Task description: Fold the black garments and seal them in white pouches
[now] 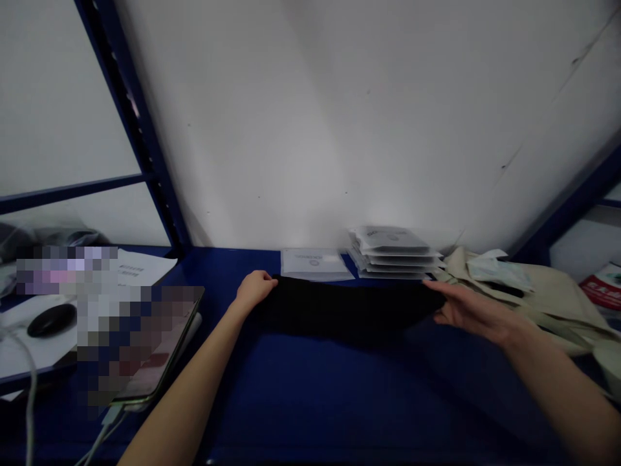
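A piece of black cloth [349, 309] is stretched sideways between my two hands, above the blue shelf surface [310, 401]. Its kind of garment or item cannot be made out. My left hand [256, 290] pinches the cloth's left end, fingers closed. At the right end, my right hand [468, 310] grips the cloth between thumb and fingers. Just behind the cloth lies one flat clear packet [315, 264] with grey print. To its right stands a stack of similar packets [392, 249], near my right hand.
A phone or tablet [160, 356] with a plugged-in white cable [109, 421] stands left of my left forearm. Farther left are a black mouse [52, 320] and papers [145, 268]. A beige cloth bag [548, 291] lies at the right. Blue shelf posts [140, 136] frame the white back wall.
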`<state>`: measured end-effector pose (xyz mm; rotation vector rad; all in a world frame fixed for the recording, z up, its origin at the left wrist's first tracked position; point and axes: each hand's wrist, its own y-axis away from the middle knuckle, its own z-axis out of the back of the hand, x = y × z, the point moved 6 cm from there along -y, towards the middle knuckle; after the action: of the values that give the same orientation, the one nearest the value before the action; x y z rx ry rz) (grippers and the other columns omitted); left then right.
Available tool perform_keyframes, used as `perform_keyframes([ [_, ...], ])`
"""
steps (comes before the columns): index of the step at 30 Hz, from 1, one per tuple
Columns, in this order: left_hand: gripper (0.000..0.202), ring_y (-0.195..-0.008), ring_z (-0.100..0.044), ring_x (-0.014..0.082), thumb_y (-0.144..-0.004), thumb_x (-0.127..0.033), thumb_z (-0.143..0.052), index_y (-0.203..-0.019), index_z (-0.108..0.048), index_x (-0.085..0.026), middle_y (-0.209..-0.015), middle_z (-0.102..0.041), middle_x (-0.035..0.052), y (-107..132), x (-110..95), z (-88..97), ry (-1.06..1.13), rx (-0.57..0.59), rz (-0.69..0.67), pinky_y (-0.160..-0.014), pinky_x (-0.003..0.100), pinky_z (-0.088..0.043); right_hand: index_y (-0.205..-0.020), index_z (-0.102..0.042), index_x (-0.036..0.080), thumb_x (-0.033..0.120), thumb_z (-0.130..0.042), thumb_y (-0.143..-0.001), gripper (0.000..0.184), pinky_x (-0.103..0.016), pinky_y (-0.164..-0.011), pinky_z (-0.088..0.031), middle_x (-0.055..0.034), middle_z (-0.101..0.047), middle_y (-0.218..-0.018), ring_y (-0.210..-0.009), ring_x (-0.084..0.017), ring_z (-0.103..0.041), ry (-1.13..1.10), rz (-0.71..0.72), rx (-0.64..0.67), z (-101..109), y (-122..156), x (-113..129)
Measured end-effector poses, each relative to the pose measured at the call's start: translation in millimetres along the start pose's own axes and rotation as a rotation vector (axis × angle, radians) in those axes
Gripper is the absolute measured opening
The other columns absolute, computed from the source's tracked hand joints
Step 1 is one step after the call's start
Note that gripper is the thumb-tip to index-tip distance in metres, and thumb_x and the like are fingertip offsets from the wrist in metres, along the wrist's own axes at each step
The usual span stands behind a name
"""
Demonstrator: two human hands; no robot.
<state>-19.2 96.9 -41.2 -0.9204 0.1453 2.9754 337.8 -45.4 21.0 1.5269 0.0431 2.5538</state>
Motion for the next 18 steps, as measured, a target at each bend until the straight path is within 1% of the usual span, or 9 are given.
perform_keyframes([
  [1,0.021,-0.084,-0.064,0.0209,-0.077,-0.034,-0.054,-0.083,-0.067,-0.018,-0.088,-0.07,0.0066,0.6,-0.5,0.2,0.002,-0.002,0.002,-0.067,0.026,-0.044,-0.075,-0.063,0.02,0.05,-0.048,-0.081,0.034,-0.037,-0.069,-0.052,-0.0086,-0.07,-0.081,-0.072,-0.021,-0.066,-0.114,-0.074,0.052,-11.2,-2.5,4.3],
  [2,0.021,-0.084,-0.064,0.0211,-0.077,-0.034,-0.054,-0.083,-0.067,-0.019,-0.088,-0.07,0.0066,1.2,-0.8,0.5,0.001,-0.007,0.005,-0.067,0.026,-0.044,-0.075,-0.062,0.02,0.048,-0.05,-0.079,0.031,-0.037,-0.071,-0.051,-0.0076,-0.069,-0.082,-0.073,-0.02,-0.065,-0.212,-0.103,0.081,-21.7,-5.0,11.9],
  [4,0.021,-0.084,-0.064,0.0215,-0.077,-0.034,-0.053,-0.082,-0.067,-0.019,-0.088,-0.07,0.0066,1.8,-1.2,0.9,-0.004,-0.015,0.006,-0.067,0.026,-0.044,-0.077,-0.061,0.02,0.045,-0.053,-0.078,0.026,-0.035,-0.073,-0.05,-0.0064,-0.067,-0.086,-0.08,-0.02,-0.063,-0.283,-0.035,0.097,-40.6,-10.4,34.9],
  [6,0.021,-0.084,-0.064,0.0216,-0.077,-0.034,-0.053,-0.081,-0.067,-0.019,-0.087,-0.07,0.0066,1.9,-1.2,1.0,0.0,-0.022,0.005,-0.067,0.027,-0.044,-0.078,-0.061,0.02,0.044,-0.057,-0.076,0.025,-0.029,-0.068,-0.047,-0.0045,-0.064,-0.084,-0.08,-0.018,-0.06,-0.247,0.058,0.123,-62.2,-14.6,57.5],
  [9,0.022,-0.085,-0.064,0.0221,-0.077,-0.035,-0.053,-0.082,-0.068,-0.019,-0.087,-0.07,0.0069,1.0,-0.4,1.1,0.004,-0.026,0.006,-0.068,0.027,-0.045,-0.063,-0.052,0.019,0.046,-0.059,-0.073,0.03,-0.025,-0.058,-0.039,0.0016,-0.053,-0.064,-0.061,-0.012,-0.05,-0.082,0.133,0.184,-100.4,-19.5,76.8],
  [11,0.023,-0.086,-0.064,0.0226,-0.077,-0.035,-0.053,-0.083,-0.068,-0.019,-0.088,-0.071,0.007,0.1,0.3,1.1,0.0,-0.028,0.005,-0.069,0.027,-0.045,-0.055,-0.042,0.02,0.045,-0.056,-0.074,0.035,-0.024,-0.054,-0.034,0.005,-0.042,-0.055,-0.054,-0.01,-0.042,0.025,0.184,0.232,-127.1,-22.6,79.9],
  [13,0.023,-0.086,-0.064,0.0226,-0.076,-0.035,-0.054,-0.085,-0.069,-0.019,-0.089,-0.071,0.0069,-0.5,0.9,0.9,0.001,-0.028,0.005,-0.07,0.028,-0.045,-0.054,-0.036,0.02,0.042,-0.054,-0.076,0.036,-0.024,-0.052,-0.03,0.0061,-0.037,-0.052,-0.05,-0.009,-0.037,0.16,0.231,0.221,-149.0,-25.9,76.2],
  [15,0.023,-0.087,-0.064,0.0227,-0.076,-0.034,-0.054,-0.085,-0.069,-0.019,-0.09,-0.071,0.007,-0.6,1.0,1.0,0.001,-0.029,0.006,-0.07,0.028,-0.045,-0.054,-0.039,0.02,0.037,-0.054,-0.077,0.033,-0.025,-0.052,-0.029,0.0042,-0.044,-0.054,-0.051,-0.01,-0.04,0.35,0.281,0.171,-165.3,-27.0,70.5],
  [18,0.024,-0.088,-0.064,0.0234,-0.077,-0.033,-0.053,-0.086,-0.069,-0.019,-0.092,-0.07,0.0078,0.7,-0.5,1.6,-0.012,-0.036,0.002,-0.071,0.028,-0.045,-0.06,-0.047,0.019,0.038,-0.055,-0.078,0.027,-0.027,-0.056,-0.033,-0.0015,-0.058,-0.07,-0.061,-0.013,-0.049,0.642,0.406,0.136,-181.0,-20.0,68.1],
])
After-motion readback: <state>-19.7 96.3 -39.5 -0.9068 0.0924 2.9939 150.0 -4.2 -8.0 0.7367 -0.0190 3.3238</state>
